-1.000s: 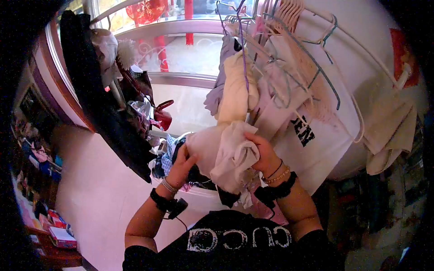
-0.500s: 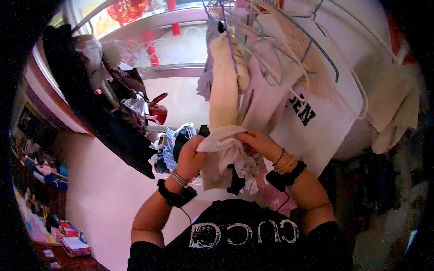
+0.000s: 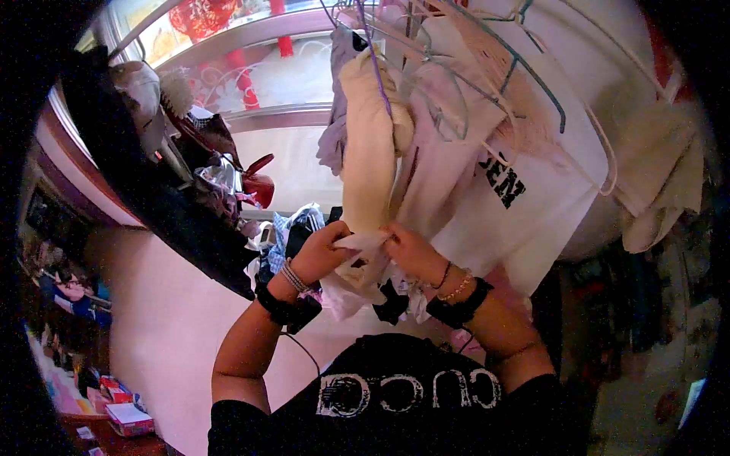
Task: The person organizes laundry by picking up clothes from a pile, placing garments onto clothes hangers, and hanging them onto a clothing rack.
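Note:
A pale cloth [image 3: 360, 242] is stretched between my two hands in front of my chest. My left hand [image 3: 325, 249] pinches its left edge, and my right hand [image 3: 407, 249] has its fingers closed on the right edge. Just above and behind them hangs a cream garment [image 3: 367, 152], with a lilac garment [image 3: 333, 125] at its left. The lower folds of the pale cloth drop below my hands, beside a small black piece [image 3: 391, 302].
Teal hangers [image 3: 525, 76] and a white garment with black letters [image 3: 551, 205] hang at the right. At the left is a long black garment [image 3: 144, 167]. Behind my left hand lies piled clothing [image 3: 293, 228], below a red bag [image 3: 258, 185].
Both hands have drawn closer together, and the bunched cloth is now pulled into a narrow taut edge between them. The view has shifted, so the hanging clothes appear further left.

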Demonstrator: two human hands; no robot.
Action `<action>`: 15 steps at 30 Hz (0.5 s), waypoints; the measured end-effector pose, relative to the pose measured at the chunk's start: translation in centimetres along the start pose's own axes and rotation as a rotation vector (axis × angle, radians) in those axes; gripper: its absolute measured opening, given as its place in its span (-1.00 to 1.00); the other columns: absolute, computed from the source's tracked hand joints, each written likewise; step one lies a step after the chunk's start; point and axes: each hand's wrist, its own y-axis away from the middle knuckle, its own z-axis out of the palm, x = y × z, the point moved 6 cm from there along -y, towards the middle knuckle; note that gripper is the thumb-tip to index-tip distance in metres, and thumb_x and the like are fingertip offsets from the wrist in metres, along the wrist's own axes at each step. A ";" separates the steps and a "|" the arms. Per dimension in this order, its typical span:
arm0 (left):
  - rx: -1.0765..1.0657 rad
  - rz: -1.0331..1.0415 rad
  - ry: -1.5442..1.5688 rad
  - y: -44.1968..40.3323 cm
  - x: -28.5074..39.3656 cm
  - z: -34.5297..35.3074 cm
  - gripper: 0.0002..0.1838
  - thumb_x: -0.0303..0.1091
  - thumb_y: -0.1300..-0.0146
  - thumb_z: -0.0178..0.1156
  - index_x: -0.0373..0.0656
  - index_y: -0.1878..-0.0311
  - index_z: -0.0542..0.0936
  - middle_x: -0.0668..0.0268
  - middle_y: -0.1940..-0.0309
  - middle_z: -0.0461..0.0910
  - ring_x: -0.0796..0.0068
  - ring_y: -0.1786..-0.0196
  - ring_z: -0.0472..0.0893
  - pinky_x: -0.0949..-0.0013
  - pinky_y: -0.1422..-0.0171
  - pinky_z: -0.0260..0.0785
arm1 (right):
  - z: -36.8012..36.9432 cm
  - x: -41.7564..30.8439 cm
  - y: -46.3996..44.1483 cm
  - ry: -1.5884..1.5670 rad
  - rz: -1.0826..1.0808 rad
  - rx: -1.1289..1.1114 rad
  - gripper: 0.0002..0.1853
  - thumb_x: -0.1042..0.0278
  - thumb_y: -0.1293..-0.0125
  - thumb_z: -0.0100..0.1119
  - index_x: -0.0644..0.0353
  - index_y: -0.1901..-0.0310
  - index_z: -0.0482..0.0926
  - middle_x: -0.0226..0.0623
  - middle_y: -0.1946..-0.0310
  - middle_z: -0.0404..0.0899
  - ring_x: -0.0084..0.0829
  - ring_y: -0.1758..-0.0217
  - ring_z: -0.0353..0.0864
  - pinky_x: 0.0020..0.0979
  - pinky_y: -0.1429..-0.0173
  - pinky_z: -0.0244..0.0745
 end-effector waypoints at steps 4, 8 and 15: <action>0.158 -0.107 -0.479 1.9 -1.9 -1.2 -0.80 -0.31 -0.05 0.14 -0.17 0.27 0.48 0.11 0.32 0.50 0.07 0.18 0.49 0.22 0.13 0.37 | -3.3 -0.5 -0.7 -0.091 -0.105 0.204 -0.71 0.35 -0.26 -0.25 0.30 0.10 0.42 -0.20 0.27 0.51 -0.42 0.16 0.47 -0.45 0.05 0.36; 0.274 -0.194 -0.562 4.3 -11.6 -1.2 -0.81 -0.34 -0.05 0.10 -0.17 0.26 0.47 0.11 0.35 0.50 0.06 0.19 0.49 0.23 0.13 0.37 | -7.0 -4.0 0.7 -0.066 -0.429 0.354 -0.70 0.38 -0.27 -0.30 0.30 0.12 0.42 -0.24 0.29 0.50 -0.45 0.17 0.46 -0.48 0.02 0.34; 0.360 -0.490 0.471 6.8 -25.4 -2.9 -0.79 -0.31 -0.11 0.08 -0.16 0.19 0.50 0.25 0.36 0.53 0.32 0.31 0.53 0.33 0.32 0.42 | -10.9 -1.4 0.7 0.437 -0.180 0.349 -0.78 0.38 -0.21 -0.07 0.21 0.15 0.49 -0.21 0.25 0.54 -0.31 0.17 0.52 -0.35 0.05 0.40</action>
